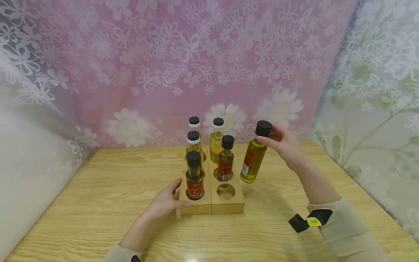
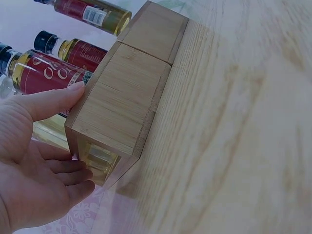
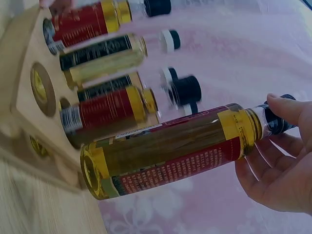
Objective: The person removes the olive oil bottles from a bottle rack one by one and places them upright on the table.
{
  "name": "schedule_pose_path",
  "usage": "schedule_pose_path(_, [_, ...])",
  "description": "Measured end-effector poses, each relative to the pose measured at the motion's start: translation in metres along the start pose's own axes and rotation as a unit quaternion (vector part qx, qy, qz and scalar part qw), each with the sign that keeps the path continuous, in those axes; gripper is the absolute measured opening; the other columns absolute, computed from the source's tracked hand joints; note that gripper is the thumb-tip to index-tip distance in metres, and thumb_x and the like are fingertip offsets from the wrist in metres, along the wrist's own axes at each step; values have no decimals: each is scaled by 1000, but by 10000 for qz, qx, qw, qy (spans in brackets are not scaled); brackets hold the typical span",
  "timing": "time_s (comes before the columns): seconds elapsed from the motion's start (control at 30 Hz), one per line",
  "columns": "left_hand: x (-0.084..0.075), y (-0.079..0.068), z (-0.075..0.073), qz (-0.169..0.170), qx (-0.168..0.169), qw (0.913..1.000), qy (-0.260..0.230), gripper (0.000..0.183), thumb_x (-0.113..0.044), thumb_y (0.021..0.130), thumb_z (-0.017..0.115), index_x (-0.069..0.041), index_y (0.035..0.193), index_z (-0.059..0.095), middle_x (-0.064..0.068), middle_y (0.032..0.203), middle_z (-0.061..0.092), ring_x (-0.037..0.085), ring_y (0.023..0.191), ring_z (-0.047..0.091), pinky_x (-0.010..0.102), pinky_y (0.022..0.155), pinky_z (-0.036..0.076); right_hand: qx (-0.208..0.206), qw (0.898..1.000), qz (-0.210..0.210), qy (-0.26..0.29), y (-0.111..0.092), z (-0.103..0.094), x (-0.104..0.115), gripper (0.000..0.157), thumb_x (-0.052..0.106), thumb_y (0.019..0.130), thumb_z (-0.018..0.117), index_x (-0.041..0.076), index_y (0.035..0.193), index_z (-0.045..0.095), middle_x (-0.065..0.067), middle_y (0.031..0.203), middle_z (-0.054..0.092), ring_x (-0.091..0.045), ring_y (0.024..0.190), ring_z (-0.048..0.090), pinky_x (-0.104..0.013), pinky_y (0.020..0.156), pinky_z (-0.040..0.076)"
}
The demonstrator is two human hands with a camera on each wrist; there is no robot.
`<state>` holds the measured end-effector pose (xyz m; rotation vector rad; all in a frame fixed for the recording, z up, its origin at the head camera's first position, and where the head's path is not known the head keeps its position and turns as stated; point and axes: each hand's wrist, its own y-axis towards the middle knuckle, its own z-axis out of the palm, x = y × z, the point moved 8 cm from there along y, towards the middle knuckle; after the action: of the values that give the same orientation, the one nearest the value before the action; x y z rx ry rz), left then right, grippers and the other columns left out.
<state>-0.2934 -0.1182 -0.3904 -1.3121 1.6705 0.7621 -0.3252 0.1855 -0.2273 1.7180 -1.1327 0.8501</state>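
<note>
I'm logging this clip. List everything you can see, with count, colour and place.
Held bottle: one, yellow with red label and black cap, right of the rack, tilted
Racked red-label bottles: two, black caps, front left and middle right of the rack
White-collared bottles: three, yellow with dark caps, middle left and both back places
Wooden rack: one, light brown, seam down its middle, on the table
Table: one, light wood, under the rack
Flowered cloths: pink behind, pale at both sides; count unclear
Wrist devices: two, black, one per wrist
Sleeves: two, beige
Left hand: one, at the rack's near left corner
Right hand: one, gripping the held bottle's neck
</note>
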Motion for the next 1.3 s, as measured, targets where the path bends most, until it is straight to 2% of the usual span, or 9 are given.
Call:
schedule_pose_path(0.13, [1,0,1,-56,-15,10000,-33,94,-21,74,79,5,145,23,26,146,26,48,129,26,54,102,29,-190,9996,-25,-186,3,-22,-12,52,20,91,62,-7,131,43,2,105,54,-2,94,55,-48,97,35])
schedule_pose_path(0.3, [2,0,1,-55,3,10000,-80,94,-21,74,79,5,145,22,25,146,26,48,130,26,54,102,29,-265,9993,83,-248,7,-45,-33,49,22,91,61,-3,129,44,8,98,54,-4,93,55,-45,94,34])
schedule_pose_path(0.43, [3,0,1,-59,6,10000,-72,94,-21,74,79,5,145,22,25,146,26,48,130,26,55,102,29,-260,9988,350,-204,10,-59,-52,46,27,91,62,3,128,46,8,100,52,-6,96,50,-56,98,27])
schedule_pose_path(0.57, [2,0,2,-42,6,10000,-46,94,-21,74,79,5,145,22,25,146,26,48,129,26,55,102,29,-332,9972,604,-277,12,-71,-67,51,32,90,62,4,128,46,4,106,51,-15,104,46,-64,99,22])
schedule_pose_path(0.7, [2,1,1,-41,12,10000,-77,94,-20,74,79,5,145,22,25,146,26,49,129,25,55,102,29,-376,9956,774,-376,14,-76,-79,60,37,88,63,1,131,43,-3,111,49,-27,114,39,-65,100,21])
schedule_pose_path(0.83, [3,0,1,-26,6,10000,-61,94,-20,74,79,6,144,23,26,146,26,49,129,26,55,101,30,-419,9947,875,-326,19,-79,-92,63,42,87,61,-2,129,43,-9,114,46,-33,117,36,-61,101,23])
schedule_pose_path(1.03, [3,0,1,-3,20,10000,-49,94,-22,74,79,5,145,23,26,146,27,49,129,26,55,100,31,-495,9933,1025,-211,30,-83,-113,60,42,87,61,2,128,44,-5,113,45,-30,116,36,-56,103,24])
schedule_pose_path(1.2, [2,1,0,27,23,9999,-94,94,-21,74,79,5,145,22,26,146,25,50,129,25,55,101,30,-487,9936,1001,-170,39,-85,-125,64,40,89,59,-1,134,38,-5,115,43,-23,111,38,-54,103,25])
schedule_pose_path(1.3, [3,1,0,22,31,10000,-79,94,-21,74,79,5,145,23,26,146,26,50,129,25,55,100,31,-470,9932,1048,-171,43,-85,-131,68,39,90,59,-2,138,35,-7,118,42,-24,113,37,-54,103,25])
